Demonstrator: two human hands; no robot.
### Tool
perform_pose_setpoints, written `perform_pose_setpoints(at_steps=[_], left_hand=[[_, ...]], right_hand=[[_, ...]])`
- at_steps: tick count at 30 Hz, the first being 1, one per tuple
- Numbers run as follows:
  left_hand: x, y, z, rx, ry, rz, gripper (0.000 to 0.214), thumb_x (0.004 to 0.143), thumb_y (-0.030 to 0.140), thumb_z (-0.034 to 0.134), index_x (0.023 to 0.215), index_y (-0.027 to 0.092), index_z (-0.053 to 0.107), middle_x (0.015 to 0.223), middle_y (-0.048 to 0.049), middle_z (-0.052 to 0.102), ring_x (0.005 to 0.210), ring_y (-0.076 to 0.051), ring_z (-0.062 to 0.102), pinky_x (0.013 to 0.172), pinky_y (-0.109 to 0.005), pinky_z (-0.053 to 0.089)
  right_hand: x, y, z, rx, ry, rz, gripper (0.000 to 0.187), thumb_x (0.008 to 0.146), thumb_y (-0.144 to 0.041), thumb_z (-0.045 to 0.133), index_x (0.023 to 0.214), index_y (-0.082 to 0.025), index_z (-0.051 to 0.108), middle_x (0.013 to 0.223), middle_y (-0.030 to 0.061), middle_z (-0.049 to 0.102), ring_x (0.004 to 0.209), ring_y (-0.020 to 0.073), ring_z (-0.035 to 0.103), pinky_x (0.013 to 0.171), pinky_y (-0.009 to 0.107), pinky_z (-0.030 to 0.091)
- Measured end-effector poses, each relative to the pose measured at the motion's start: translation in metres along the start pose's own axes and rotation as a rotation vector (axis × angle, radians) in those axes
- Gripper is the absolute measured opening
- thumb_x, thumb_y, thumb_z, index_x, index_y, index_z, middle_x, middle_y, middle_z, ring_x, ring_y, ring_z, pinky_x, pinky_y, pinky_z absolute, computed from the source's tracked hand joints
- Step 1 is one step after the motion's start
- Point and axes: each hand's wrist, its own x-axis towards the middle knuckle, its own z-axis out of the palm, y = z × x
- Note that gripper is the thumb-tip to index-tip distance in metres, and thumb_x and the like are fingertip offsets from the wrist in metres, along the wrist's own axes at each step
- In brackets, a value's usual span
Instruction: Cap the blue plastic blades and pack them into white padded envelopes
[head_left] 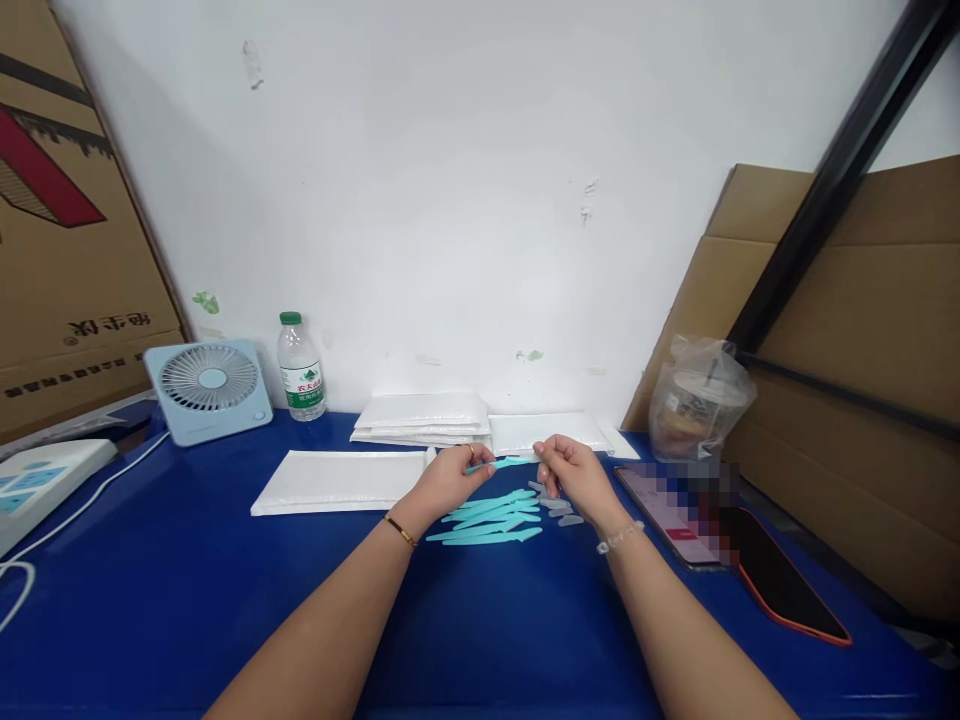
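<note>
My left hand (459,474) pinches a thin turquoise eyebrow razor (514,462) above the blue table. At the razor's other end, the fingers of my right hand (570,470) are closed on its tip; whether a small clear cap is between them is hidden. Below my hands lies a loose bunch of turquoise eyebrow razors (491,515), most of them pointing sideways. Several small translucent blade caps (559,508) are scattered just right of that bunch, under my right hand.
White padded mailers lie flat at left (337,480), with a stack (420,415) against the wall. Around the blue table (487,630) are a fan (210,390), a water bottle (301,370), a power strip (49,485), two phones (791,575) and a bagged drink cup (697,405).
</note>
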Motion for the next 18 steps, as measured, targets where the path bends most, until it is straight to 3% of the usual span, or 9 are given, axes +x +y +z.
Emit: perform_pose_setpoints(at_steps=[6, 11, 14, 18], left_hand=[[0.002, -0.004, 0.005, 0.018, -0.029, -0.022, 0.027, 0.083, 0.039, 0.046, 0.093, 0.019, 0.062, 0.080, 0.0006, 0.062, 0.075, -0.014, 0.053, 0.066, -0.025, 0.040], [-0.001, -0.001, 0.004, 0.224, 0.132, -0.049, 0.032, 0.076, 0.042, 0.057, 0.101, 0.021, 0.060, 0.095, -0.0047, 0.060, 0.089, -0.020, 0.055, 0.073, -0.029, 0.042], [-0.005, 0.001, 0.006, 0.299, 0.032, -0.042, 0.029, 0.073, 0.044, 0.060, 0.091, 0.022, 0.062, 0.094, -0.0045, 0.060, 0.088, -0.021, 0.056, 0.072, -0.029, 0.043], [-0.006, -0.003, 0.015, 0.323, -0.128, -0.057, 0.017, 0.073, 0.036, 0.058, 0.078, 0.021, 0.064, 0.083, -0.0029, 0.063, 0.079, -0.018, 0.058, 0.064, -0.025, 0.041]], right_hand=[[-0.001, 0.001, 0.011, -0.033, -0.083, 0.035, 0.037, 0.080, -0.054, 0.051, 0.070, -0.019, 0.047, 0.059, -0.0008, 0.062, 0.038, 0.0087, 0.051, 0.040, 0.020, 0.037], [0.009, 0.016, 0.009, -0.169, -0.004, 0.063, 0.036, 0.081, -0.053, 0.049, 0.068, -0.019, 0.047, 0.055, -0.0014, 0.061, 0.034, 0.0074, 0.046, 0.039, 0.019, 0.035], [0.017, 0.027, 0.001, -0.329, 0.004, 0.136, 0.036, 0.080, -0.052, 0.048, 0.067, -0.018, 0.051, 0.053, -0.0008, 0.061, 0.033, 0.0073, 0.042, 0.039, 0.020, 0.035], [0.022, 0.034, -0.020, -0.606, 0.001, 0.115, 0.031, 0.078, -0.044, 0.051, 0.068, -0.016, 0.061, 0.057, 0.0012, 0.064, 0.046, 0.0114, 0.052, 0.046, 0.022, 0.037]])
